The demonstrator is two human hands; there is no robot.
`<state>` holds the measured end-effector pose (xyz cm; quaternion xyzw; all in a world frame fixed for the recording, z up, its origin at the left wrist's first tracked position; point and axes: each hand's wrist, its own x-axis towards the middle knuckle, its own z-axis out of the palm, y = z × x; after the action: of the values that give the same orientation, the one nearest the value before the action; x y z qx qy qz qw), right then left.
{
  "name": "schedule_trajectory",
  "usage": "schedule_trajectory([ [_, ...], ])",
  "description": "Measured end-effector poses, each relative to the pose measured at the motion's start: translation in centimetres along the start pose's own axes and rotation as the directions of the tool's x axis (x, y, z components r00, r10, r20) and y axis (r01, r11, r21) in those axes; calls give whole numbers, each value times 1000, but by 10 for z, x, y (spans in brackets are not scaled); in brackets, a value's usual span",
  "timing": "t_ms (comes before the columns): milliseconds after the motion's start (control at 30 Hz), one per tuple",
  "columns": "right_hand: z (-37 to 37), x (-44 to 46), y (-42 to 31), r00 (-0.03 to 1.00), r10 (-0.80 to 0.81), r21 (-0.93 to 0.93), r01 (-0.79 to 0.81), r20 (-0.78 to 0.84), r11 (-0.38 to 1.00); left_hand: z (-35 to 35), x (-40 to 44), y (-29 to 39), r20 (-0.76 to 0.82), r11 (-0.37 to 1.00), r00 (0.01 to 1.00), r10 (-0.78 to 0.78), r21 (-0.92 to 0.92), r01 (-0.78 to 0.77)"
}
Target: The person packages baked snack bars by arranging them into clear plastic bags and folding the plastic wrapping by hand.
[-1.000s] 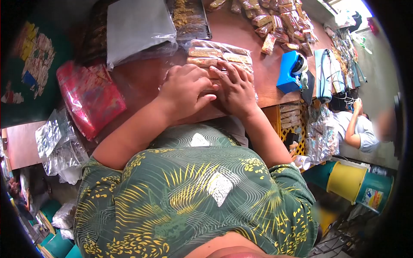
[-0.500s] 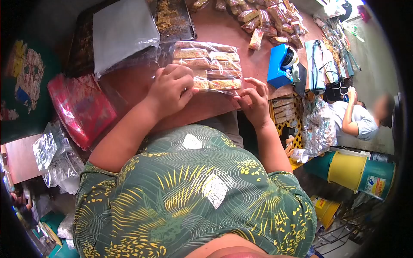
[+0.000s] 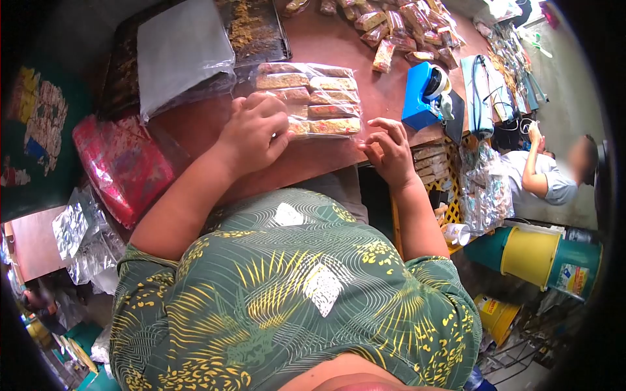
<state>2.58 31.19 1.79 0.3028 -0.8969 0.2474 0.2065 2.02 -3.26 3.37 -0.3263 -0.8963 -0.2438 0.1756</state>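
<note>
The flat, clear plastic bag of pale-brown oblong bars in two columns (image 3: 334, 111) lies on the reddish-brown tabletop (image 3: 261, 171) between the hands, reaching away beyond both; the left hand (image 3: 253, 129), its fingers curled over, is at the bag's near left corner, though whether it pinches the plastic I cannot tell. The right hand (image 3: 390, 151) is just beside the near right corner, fingers bent and loosely parted, palm partly turned up; beyond it stands the blue plastic tape dispenser (image 3: 419, 98), and the shiny red plastic-wrapped bundle (image 3: 124, 166) lies left of the left hand.
</note>
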Motion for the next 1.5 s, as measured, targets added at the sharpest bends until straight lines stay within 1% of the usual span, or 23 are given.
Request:
schedule_trajectory([
  [233,-5,0,8,999,-46,11,46,14,999,-2,0,-3,19,1000,1000,24,-5,-24],
  [333,-8,4,7,989,-143,10,143,27,990,-3,0,-6,33,999,998,43,-9,-43],
  [433,-11,8,8,981,-191,85,189,16,978,-2,0,-9,52,998,997,59,-11,-59],
  [533,-7,3,16,995,-86,149,76,58,986,-4,0,-9,61,998,996,70,-14,-69],
  [633,-7,4,18,992,-48,188,26,118,982,-4,1,-9,67,997,995,78,14,-79],
  [733,-7,4,14,997,-31,225,14,73,974,-4,4,-4,62,994,994,91,52,-94],
  [767,-4,-1,14,994,70,355,-94,82,930,-2,5,-3,45,992,993,109,60,-111],
  [833,3,-9,12,955,261,583,-292,138,758,1,6,-3,23,990,992,127,61,-128],
  [867,4,-10,14,910,367,656,-397,192,642,2,6,-3,19,990,992,126,54,-127],
  [933,4,-5,8,778,536,753,-558,328,349,3,6,-4,15,992,992,123,39,-124],
  [967,11,1,11,817,531,688,-518,224,507,2,6,-4,16,992,992,123,30,-123],
  [1067,13,19,3,789,557,539,-597,261,594,2,5,-5,15,993,993,119,7,-119],
  [1100,18,22,4,790,545,563,-596,282,573,2,5,-6,14,993,993,114,4,-114],
  [1200,21,31,-4,801,538,441,-596,265,671,4,3,-8,-1,993,995,105,-47,-105],
  [1233,16,36,-14,776,576,410,-627,256,663,3,3,-8,1,994,995,100,-54,-99],
  [1367,20,29,-10,823,548,303,-565,147,767,4,0,-8,-2,994,997,75,-81,-75],
  [1467,22,27,-9,800,579,305,-597,157,742,6,0,-8,-32,993,997,69,-91,-71],
  [1500,23,25,-8,818,564,300,-570,118,765,7,-1,-8,-47,993,997,66,-93,-70],
])
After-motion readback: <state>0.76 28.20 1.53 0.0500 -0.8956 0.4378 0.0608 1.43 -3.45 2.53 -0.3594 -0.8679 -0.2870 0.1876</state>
